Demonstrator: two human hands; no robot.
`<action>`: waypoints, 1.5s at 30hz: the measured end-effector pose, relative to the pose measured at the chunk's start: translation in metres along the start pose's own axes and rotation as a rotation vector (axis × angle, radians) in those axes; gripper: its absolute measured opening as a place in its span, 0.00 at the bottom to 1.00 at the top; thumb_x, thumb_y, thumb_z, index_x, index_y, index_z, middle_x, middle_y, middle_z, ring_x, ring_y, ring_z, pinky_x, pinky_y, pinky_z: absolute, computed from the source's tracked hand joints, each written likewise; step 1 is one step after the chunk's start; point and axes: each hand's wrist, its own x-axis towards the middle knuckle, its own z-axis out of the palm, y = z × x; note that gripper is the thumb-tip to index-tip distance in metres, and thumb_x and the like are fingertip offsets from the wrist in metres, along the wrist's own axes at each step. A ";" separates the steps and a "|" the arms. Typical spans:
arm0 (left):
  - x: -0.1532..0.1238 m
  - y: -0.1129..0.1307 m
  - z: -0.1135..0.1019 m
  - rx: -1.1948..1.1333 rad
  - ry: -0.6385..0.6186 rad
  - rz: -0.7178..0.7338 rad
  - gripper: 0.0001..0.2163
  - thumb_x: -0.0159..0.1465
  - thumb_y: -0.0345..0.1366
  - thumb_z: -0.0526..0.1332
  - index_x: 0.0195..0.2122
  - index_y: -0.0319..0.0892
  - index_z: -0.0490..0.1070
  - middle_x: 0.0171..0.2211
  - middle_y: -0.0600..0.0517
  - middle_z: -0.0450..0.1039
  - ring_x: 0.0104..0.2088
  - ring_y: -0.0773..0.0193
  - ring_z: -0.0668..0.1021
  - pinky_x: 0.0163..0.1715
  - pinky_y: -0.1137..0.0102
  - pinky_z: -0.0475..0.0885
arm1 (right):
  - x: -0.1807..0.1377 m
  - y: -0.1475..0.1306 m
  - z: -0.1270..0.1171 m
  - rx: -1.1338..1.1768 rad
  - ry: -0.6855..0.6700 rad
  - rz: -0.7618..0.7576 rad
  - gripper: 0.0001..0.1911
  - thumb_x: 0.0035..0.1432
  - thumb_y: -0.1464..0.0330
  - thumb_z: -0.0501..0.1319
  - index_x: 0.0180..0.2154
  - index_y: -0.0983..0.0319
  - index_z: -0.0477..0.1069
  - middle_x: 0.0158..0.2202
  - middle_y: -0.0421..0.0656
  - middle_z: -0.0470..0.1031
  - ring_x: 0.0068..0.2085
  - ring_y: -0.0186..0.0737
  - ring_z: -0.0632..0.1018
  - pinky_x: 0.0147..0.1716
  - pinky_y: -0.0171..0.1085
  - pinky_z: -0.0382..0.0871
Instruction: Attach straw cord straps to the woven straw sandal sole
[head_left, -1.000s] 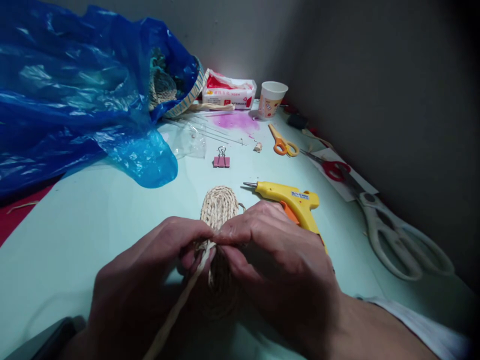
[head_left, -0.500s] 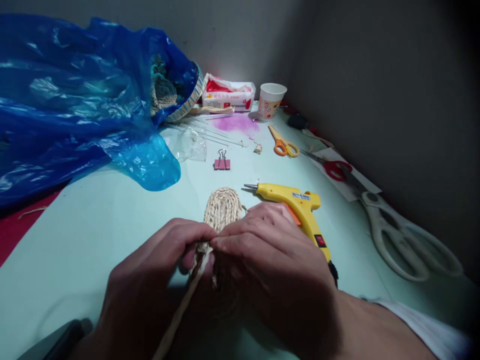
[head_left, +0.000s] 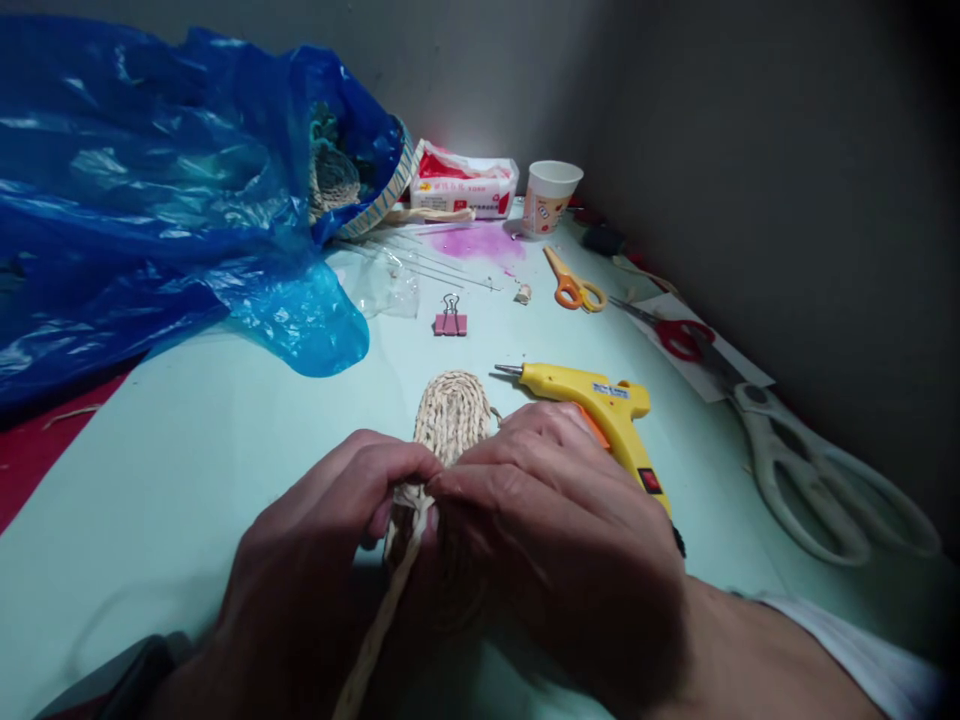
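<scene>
A flat oval piece of coiled, braided straw cord (head_left: 452, 412) lies in front of me, its near part covered by my hands. My left hand (head_left: 315, 530) is closed, thumb and forefinger pinching the woven straw piece at its near edge. From the right, my right hand (head_left: 555, 520) presses its fingertips onto the same spot, touching the left fingertips. A loose tail of pale braided cord (head_left: 382, 630) runs down from the pinch towards me. Just beyond my right hand lies a yellow glue gun (head_left: 592, 385), its nozzle pointing left.
At left spreads a blue plastic bag (head_left: 172, 190) around a woven basket (head_left: 382, 195). Behind are a pink binder clip (head_left: 451, 322), a tissue pack (head_left: 469, 185) and a paper cup (head_left: 551, 198). Orange scissors (head_left: 576, 285), red-handled scissors (head_left: 682, 338) and large white-handled scissors (head_left: 810, 480) lie right.
The whole view has shifted slightly, with things appearing a little further right. Both hands keep their pinch on the woven straw piece, with only small finger movement.
</scene>
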 end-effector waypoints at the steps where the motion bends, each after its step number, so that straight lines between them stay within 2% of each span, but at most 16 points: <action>1: 0.000 0.000 0.000 -0.010 -0.007 0.000 0.02 0.62 0.39 0.56 0.35 0.53 0.67 0.31 0.61 0.74 0.28 0.67 0.76 0.26 0.73 0.66 | 0.000 0.000 0.000 -0.017 -0.013 0.001 0.06 0.63 0.73 0.60 0.37 0.64 0.76 0.29 0.38 0.78 0.32 0.35 0.71 0.37 0.40 0.60; 5: 0.001 -0.003 0.001 -0.089 -0.039 0.007 0.05 0.62 0.41 0.54 0.36 0.51 0.67 0.28 0.58 0.70 0.28 0.65 0.75 0.25 0.72 0.65 | 0.001 -0.002 -0.001 -0.083 -0.019 0.010 0.06 0.63 0.73 0.60 0.36 0.63 0.77 0.28 0.37 0.78 0.32 0.36 0.70 0.36 0.41 0.59; 9: 0.001 -0.003 0.001 -0.143 -0.043 -0.021 0.05 0.63 0.41 0.53 0.33 0.50 0.66 0.29 0.57 0.70 0.29 0.64 0.75 0.25 0.70 0.64 | -0.001 -0.004 0.000 -0.014 0.033 0.003 0.06 0.62 0.75 0.61 0.37 0.62 0.76 0.29 0.36 0.77 0.33 0.35 0.69 0.38 0.42 0.61; 13: 0.000 -0.002 0.000 -0.138 -0.072 -0.047 0.06 0.64 0.44 0.54 0.33 0.51 0.66 0.30 0.59 0.70 0.29 0.64 0.74 0.25 0.70 0.63 | -0.005 -0.004 -0.001 0.041 0.018 -0.004 0.07 0.61 0.77 0.61 0.39 0.61 0.75 0.31 0.37 0.77 0.34 0.35 0.69 0.38 0.42 0.62; 17: -0.003 -0.002 -0.001 -0.202 -0.048 -0.056 0.05 0.64 0.45 0.55 0.34 0.53 0.68 0.31 0.59 0.72 0.32 0.64 0.75 0.26 0.71 0.65 | -0.009 -0.003 -0.003 0.077 0.001 0.002 0.10 0.61 0.78 0.61 0.43 0.61 0.72 0.35 0.37 0.77 0.35 0.34 0.70 0.40 0.42 0.64; 22: -0.005 -0.004 -0.004 -0.322 -0.050 -0.034 0.11 0.65 0.37 0.53 0.27 0.49 0.71 0.30 0.56 0.75 0.32 0.63 0.77 0.29 0.73 0.71 | -0.010 0.000 -0.005 0.022 -0.025 -0.014 0.07 0.61 0.77 0.60 0.41 0.62 0.71 0.33 0.39 0.76 0.34 0.36 0.70 0.39 0.43 0.65; 26: 0.001 -0.020 -0.011 -0.288 -0.115 -0.010 0.09 0.62 0.36 0.55 0.33 0.53 0.75 0.33 0.58 0.79 0.33 0.62 0.81 0.30 0.75 0.76 | -0.006 0.001 -0.005 -0.024 -0.021 -0.028 0.09 0.59 0.77 0.60 0.42 0.62 0.71 0.33 0.39 0.76 0.34 0.37 0.69 0.38 0.43 0.63; 29: 0.006 -0.029 -0.015 -0.306 -0.223 0.118 0.11 0.64 0.37 0.53 0.36 0.55 0.76 0.34 0.58 0.81 0.33 0.63 0.83 0.25 0.80 0.76 | -0.004 -0.001 -0.005 -0.076 -0.039 -0.008 0.06 0.60 0.77 0.60 0.38 0.62 0.72 0.31 0.38 0.76 0.33 0.36 0.67 0.38 0.43 0.60; 31: 0.005 -0.028 -0.015 -0.308 -0.283 0.148 0.11 0.64 0.37 0.53 0.37 0.55 0.76 0.36 0.57 0.81 0.35 0.62 0.83 0.23 0.80 0.75 | -0.004 -0.003 -0.006 -0.132 -0.050 0.017 0.06 0.59 0.77 0.59 0.33 0.62 0.72 0.28 0.38 0.74 0.32 0.36 0.66 0.37 0.43 0.58; 34: -0.002 -0.019 -0.011 -0.310 -0.178 0.027 0.14 0.65 0.39 0.50 0.39 0.56 0.75 0.39 0.54 0.79 0.39 0.60 0.81 0.25 0.77 0.75 | -0.006 -0.005 -0.007 -0.161 -0.049 0.040 0.05 0.58 0.76 0.60 0.32 0.62 0.72 0.28 0.37 0.73 0.32 0.36 0.65 0.37 0.43 0.56; 36: -0.006 -0.014 -0.007 -0.320 -0.137 -0.001 0.12 0.64 0.38 0.52 0.39 0.56 0.75 0.38 0.55 0.78 0.40 0.60 0.80 0.28 0.76 0.74 | -0.008 -0.006 -0.007 -0.137 -0.042 0.043 0.05 0.57 0.76 0.61 0.32 0.62 0.72 0.28 0.38 0.73 0.31 0.36 0.65 0.36 0.43 0.56; 41: -0.007 -0.014 -0.005 -0.348 -0.106 0.013 0.12 0.63 0.35 0.52 0.37 0.53 0.76 0.37 0.54 0.78 0.38 0.62 0.79 0.34 0.75 0.74 | -0.008 -0.007 -0.004 -0.127 -0.021 0.046 0.06 0.57 0.77 0.60 0.30 0.63 0.74 0.26 0.39 0.72 0.30 0.36 0.65 0.33 0.43 0.55; 45: -0.006 -0.018 -0.005 -0.381 -0.140 0.009 0.13 0.62 0.33 0.52 0.37 0.51 0.77 0.36 0.52 0.78 0.37 0.61 0.79 0.36 0.73 0.75 | -0.002 -0.008 -0.002 -0.183 -0.059 0.057 0.07 0.56 0.75 0.61 0.28 0.62 0.74 0.27 0.40 0.72 0.30 0.37 0.65 0.32 0.42 0.56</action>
